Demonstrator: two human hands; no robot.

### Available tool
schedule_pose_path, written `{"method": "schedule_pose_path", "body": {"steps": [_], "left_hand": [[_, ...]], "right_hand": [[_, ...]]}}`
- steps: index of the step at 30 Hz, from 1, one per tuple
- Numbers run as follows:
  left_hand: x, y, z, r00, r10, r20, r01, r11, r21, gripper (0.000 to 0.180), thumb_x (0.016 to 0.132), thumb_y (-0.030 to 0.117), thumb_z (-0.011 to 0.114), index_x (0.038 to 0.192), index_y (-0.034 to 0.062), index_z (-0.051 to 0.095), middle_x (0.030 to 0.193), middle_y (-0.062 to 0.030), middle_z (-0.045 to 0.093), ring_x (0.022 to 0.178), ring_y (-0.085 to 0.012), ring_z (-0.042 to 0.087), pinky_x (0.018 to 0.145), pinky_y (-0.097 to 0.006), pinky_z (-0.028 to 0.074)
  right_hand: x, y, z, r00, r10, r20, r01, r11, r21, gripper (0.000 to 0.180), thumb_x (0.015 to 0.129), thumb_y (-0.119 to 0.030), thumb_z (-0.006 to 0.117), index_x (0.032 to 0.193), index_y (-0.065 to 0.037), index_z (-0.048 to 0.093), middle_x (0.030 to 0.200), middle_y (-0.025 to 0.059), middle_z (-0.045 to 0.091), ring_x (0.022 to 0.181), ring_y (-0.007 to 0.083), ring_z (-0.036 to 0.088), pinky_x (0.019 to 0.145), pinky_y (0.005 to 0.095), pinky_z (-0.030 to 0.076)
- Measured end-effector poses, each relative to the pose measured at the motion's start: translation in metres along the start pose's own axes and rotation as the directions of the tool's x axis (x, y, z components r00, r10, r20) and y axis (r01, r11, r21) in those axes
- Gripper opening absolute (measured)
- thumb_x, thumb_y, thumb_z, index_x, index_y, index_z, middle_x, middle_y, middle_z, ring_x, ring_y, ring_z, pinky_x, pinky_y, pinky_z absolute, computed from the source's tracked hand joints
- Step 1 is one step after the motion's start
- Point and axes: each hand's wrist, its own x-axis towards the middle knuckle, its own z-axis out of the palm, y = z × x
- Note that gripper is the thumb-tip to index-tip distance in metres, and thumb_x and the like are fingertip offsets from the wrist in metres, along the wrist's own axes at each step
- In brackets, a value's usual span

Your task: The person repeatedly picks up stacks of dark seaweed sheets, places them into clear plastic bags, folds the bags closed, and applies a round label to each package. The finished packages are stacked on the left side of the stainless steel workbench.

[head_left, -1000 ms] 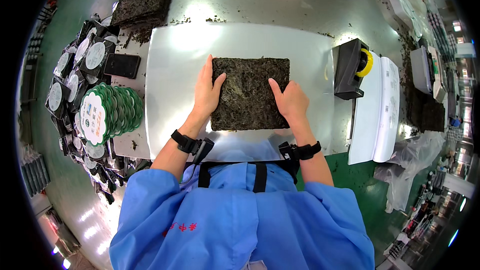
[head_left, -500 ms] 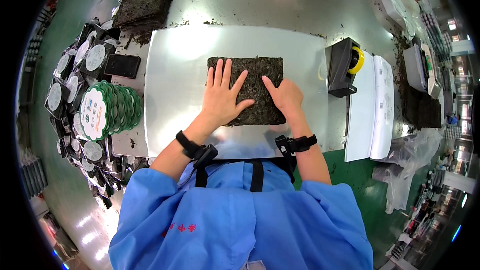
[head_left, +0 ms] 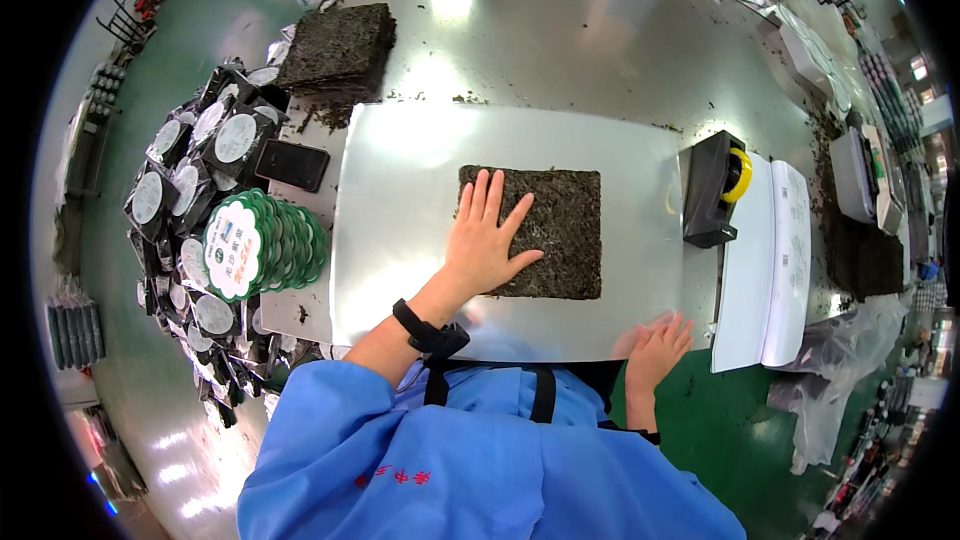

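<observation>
Left hand: (head_left: 485, 240) flat on top of the seaweed, palm down, fingers spread and thumb sticking out to the right. Not pinching anything.
Right hand: (head_left: 657, 350) over by the near right corner of the shiny sheet, fingers loosely fanned and nothing in them. Can't tell if it's actually touching the sheet.
Dried seaweed square: (head_left: 560, 230) dark, rough-looking, lying flat right of centre on the sheet, its left part under the left hand.
Shiny sheet: (head_left: 400, 270) big pale rectangle, smooth enough to throw reflections, laid on the near part of the desk.
Desk: (head_left: 600, 50) grey metal, dark crumbs scattered around.
Seaweed stack: (head_left: 335, 50) a chunky pile just past the sheet's far left corner.
Left side stuff: black phone (head_left: 292, 165) lying flat, and nearer than that a stack of scalloped green-and-white cards (head_left: 233, 245) tipped on its side. Further left, a messy heap of black packets (head_left: 150, 198) with round silvery labels.
Right side stuff: black tape dispenser (head_left: 705, 210) with a yellow roll (head_left: 740, 175), just beside an open book (head_left: 745, 280) with white pages. Crumpled clear plastic (head_left: 850, 370) sits further right, near the desk's edge.
</observation>
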Motion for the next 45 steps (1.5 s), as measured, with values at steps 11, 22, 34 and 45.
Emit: {"method": "schedule_pose_path", "body": {"steps": [11,22,34,45], "left_hand": [[-0.001,-0.001,0.002,1.0,0.007,0.006,-0.007,1.0,-0.001,0.078,0.087,0.061,0.056,0.148,0.0147,0.038,0.153,-0.0318,0.021,0.143,-0.0479,0.015,0.117,-0.056,0.013],[0.0,0.001,0.002,1.0,0.019,-0.012,-0.019,1.0,0.022,0.078,0.085,0.06,0.059,0.147,0.0157,0.04,0.153,-0.0307,0.021,0.142,-0.0483,0.018,0.116,-0.057,0.016],[0.009,-0.004,0.002,1.0,0.01,-0.016,-0.009,1.0,0.03,0.078,0.085,0.06,0.059,0.148,0.0175,0.04,0.154,-0.0283,0.022,0.144,-0.0447,0.017,0.116,-0.055,0.016],[0.002,-0.023,-0.016,0.995,-0.062,-0.081,0.003,0.811,-0.585,0.082,0.085,0.024,0.057,0.15,-0.0047,0.016,0.157,-0.0261,0.014,0.148,-0.0419,0.006,0.119,-0.051,0.007]], "right_hand": [[0.003,0.011,0.004,0.991,0.065,-0.114,-0.062,0.998,0.027,0.049,0.095,-0.026,0.054,0.127,0.012,0.051,0.148,0.0262,0.036,0.14,0.0442,0.027,0.115,0.0563,0.02],[0.006,-0.007,0.003,0.984,-0.051,-0.174,0.085,0.977,0.196,0.034,0.094,-0.015,0.053,0.117,0.009,0.058,0.146,0.0251,0.039,0.136,0.0432,0.035,0.113,0.0581,0.024],[0.144,-0.109,-0.06,0.798,-0.582,-0.156,0.394,0.308,0.866,0.06,0.099,-0.035,0.041,0.149,-0.001,0.032,0.157,0.0172,0.027,0.146,0.0288,0.024,0.119,0.0458,0.013],[0.143,-0.185,-0.06,0.606,-0.772,-0.195,0.739,0.454,0.498,0.06,0.085,-0.043,0.063,0.14,-0.02,0.051,0.153,0.0149,0.034,0.143,0.0352,0.028,0.117,0.0529,0.019]]}}
